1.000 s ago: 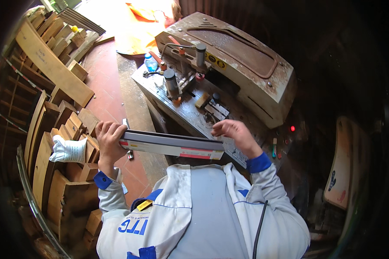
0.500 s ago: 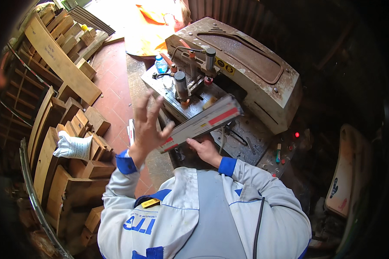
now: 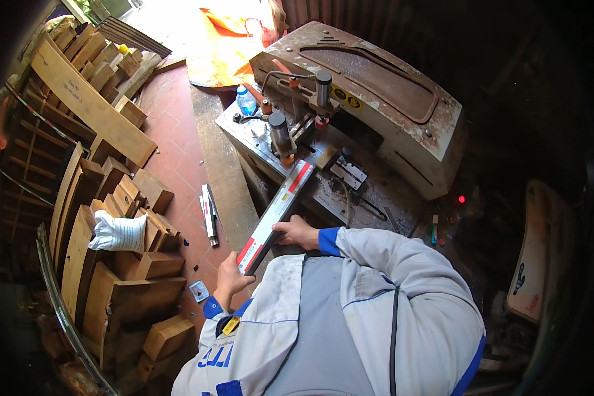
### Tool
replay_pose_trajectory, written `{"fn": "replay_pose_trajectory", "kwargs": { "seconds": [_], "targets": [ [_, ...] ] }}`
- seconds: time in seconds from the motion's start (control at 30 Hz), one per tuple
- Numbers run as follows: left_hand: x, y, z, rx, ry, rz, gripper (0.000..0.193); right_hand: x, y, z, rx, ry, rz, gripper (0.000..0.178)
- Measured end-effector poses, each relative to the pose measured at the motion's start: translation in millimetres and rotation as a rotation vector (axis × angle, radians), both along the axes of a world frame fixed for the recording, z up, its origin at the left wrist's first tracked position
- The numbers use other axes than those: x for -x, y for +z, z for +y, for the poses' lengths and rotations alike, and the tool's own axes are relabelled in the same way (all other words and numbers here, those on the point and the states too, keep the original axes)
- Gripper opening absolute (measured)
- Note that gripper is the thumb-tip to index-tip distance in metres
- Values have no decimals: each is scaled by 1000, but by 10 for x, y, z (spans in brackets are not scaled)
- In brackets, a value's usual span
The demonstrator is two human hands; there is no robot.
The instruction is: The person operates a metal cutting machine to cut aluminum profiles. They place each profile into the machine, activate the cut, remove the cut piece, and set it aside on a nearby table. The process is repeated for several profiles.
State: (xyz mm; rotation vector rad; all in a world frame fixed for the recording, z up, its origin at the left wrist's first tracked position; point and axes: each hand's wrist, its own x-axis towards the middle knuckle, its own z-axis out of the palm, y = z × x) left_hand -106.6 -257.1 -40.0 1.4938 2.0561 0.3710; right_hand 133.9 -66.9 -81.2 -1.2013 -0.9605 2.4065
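Note:
A long metal profile, covered in white film with red bands, slants from near my chest up toward the machine. My left hand is closed round its near end, thumb over the top. My right hand grips its right side a little farther up, thumb on the upper face. The far end reaches the machine's metal bed, beside the base of a cylindrical clamp. Whether that end touches the clamp, I cannot tell.
The machine's large dusty hood and a second clamp stand beyond. A bottle sits on the bed. Short profile pieces lie at left, near stacked timber and a white sack. A red light glows at right.
The profile has swung to a steeper slant, its far end moving left toward the front clamp. My left hand, raised with spread fingers before, has come down and closed on the near end.

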Motion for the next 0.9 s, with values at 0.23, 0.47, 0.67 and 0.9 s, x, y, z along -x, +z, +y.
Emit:
{"fn": "replay_pose_trajectory", "kwargs": {
  "seconds": [0.23,0.47,0.67,0.9],
  "targets": [
    [196,-10,601,-50,3,62,74,310,-80,323,-210,-226,-196,43],
    [-43,18,1654,-111,3,-24,83,217,184,496,-780,-312,-619,109],
    [-128,-312,2162,-87,169,-489,73,96,174,906,-926,-300,-600,119],
    [-90,-468,2123,147,432,-1103,50,-4,323,1005,-845,-224,-590,118]
  ]
}}
